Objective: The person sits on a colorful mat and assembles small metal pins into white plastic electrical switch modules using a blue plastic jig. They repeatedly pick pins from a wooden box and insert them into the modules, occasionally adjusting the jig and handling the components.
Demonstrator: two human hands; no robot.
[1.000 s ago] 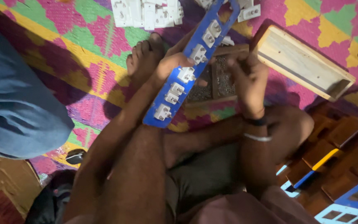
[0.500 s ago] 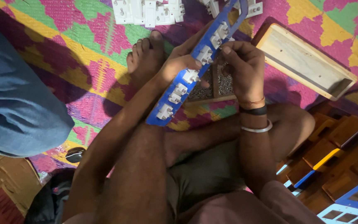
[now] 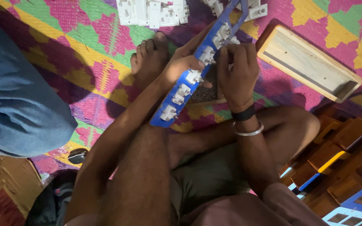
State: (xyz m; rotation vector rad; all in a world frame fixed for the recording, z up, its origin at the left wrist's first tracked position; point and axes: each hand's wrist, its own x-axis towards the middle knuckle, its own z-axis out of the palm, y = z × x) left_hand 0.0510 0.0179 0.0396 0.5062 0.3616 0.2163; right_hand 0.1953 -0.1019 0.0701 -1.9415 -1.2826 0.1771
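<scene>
The left hand [image 3: 185, 67] is closed around the long blue plate [image 3: 197, 71], which it holds tilted in the air above the colourful woven mat [image 3: 84, 62], just over the person's bare foot [image 3: 149, 58]. The right hand [image 3: 237, 69] has its fingers pinched on one of the white switch modules [image 3: 214, 39] near the upper part of the plate, so this grip is closed on the module. The plate is thin, flat and looks like hard plastic, with a row of small white blocks standing out of it (each block has short pins or clips, but they are too small to see well). I think the main risk is that the plate bends or slips, because it is held only near the middle and the lower end hangs free; a strong push from the right fingers could also pop a module out of its opening. Behind the plate there is a dark textured pad [image 3: 206, 88] on the mat, more white modules [image 3: 151, 12] lie further away, and a shallow wooden tray [image 3: 306, 62] with pale smooth boards rests to the right, near a pile of brown wooden boxes [image 3: 340, 150]
</scene>
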